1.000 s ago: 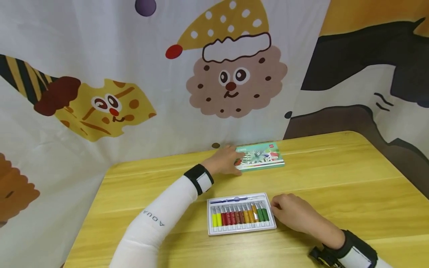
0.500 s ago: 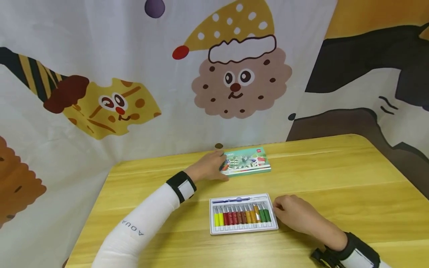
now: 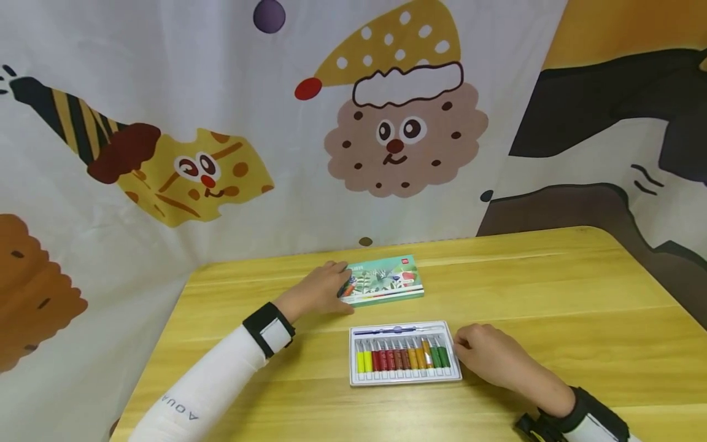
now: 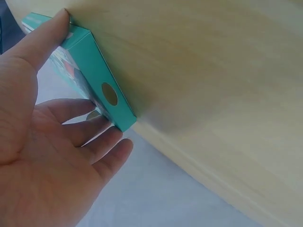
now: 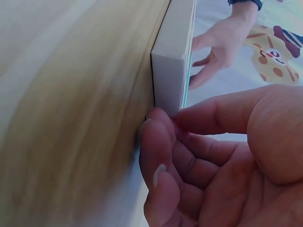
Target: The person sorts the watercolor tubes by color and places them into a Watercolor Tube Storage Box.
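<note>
A flat teal cardboard box (image 3: 383,280) with a leafy print lies near the back of the table. My left hand (image 3: 317,290) holds its left end, thumb on the near side and fingertips on the far side. In the left wrist view the box's end (image 4: 100,78), with a round hole, shows between thumb and fingers. Nearer me sits a white tray (image 3: 397,382) holding several paint tubes (image 3: 405,359) in yellow, red, brown, orange and green, plus a blue brush (image 3: 381,331). With curled fingers, my right hand (image 3: 491,356) pinches the tray's right edge, seen close by in the right wrist view.
Both things lie on a yellow wood-grain table (image 3: 580,307). Its back edge meets a hanging cloth (image 3: 298,221) printed with cartoon food. A dark device is strapped under my right wrist (image 3: 541,426).
My left hand has slid the teal box left and towards me, closer to the tray. The right hand has stayed at the tray's edge. The head view has shifted slightly.
</note>
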The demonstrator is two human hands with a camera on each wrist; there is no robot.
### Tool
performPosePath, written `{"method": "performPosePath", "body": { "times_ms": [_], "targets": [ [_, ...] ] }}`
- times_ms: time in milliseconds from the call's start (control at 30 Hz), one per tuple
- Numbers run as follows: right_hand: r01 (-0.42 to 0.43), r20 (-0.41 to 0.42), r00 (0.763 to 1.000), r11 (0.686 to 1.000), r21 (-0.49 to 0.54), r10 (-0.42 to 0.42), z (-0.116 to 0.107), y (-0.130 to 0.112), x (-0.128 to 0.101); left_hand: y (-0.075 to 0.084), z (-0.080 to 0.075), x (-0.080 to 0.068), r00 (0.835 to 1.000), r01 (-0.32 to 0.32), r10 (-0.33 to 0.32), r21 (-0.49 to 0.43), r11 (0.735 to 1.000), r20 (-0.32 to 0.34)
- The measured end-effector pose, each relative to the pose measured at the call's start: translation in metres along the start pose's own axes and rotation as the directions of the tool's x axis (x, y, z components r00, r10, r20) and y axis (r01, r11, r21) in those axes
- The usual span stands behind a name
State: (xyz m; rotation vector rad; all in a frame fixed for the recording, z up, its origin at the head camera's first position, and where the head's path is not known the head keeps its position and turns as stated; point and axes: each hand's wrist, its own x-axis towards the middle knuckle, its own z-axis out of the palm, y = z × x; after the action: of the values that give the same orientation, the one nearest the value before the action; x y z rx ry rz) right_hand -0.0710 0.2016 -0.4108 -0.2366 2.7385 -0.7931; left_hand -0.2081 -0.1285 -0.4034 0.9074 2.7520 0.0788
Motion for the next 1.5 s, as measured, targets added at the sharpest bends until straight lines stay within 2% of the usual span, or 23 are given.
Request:
{"method": "performPosePath", "body": {
  "times_ms": [267, 867, 1167, 1500],
  "targets": [
    [-0.069, 0.006, 0.998, 0.997, 0.024, 0.069, -0.002, 0.001, 0.000, -0.011, 0.001, -0.021, 0.999, 0.037, -0.037, -0.084, 0.996, 0.005],
    [-0.161, 0.078, 0.985, 0.985, 0.056, 0.156, -0.031, 0.024, 0.005, -0.033, 0.010, -0.075, 0.996, 0.078, -0.082, -0.187, 0.979, -0.017],
    [-0.148, 0.055, 0.988, 0.987, 0.069, 0.144, -0.040, 0.037, 0.006, -0.039, 0.011, -0.091, 0.995, 0.101, -0.104, -0.222, 0.970, 0.000],
    [-0.206, 0.078, 0.977, 0.971, 0.122, 0.198, -0.048, 0.047, 0.011, -0.039, 0.008, -0.105, 0.991, 0.133, -0.131, -0.243, 0.961, 0.027]
  ]
}}
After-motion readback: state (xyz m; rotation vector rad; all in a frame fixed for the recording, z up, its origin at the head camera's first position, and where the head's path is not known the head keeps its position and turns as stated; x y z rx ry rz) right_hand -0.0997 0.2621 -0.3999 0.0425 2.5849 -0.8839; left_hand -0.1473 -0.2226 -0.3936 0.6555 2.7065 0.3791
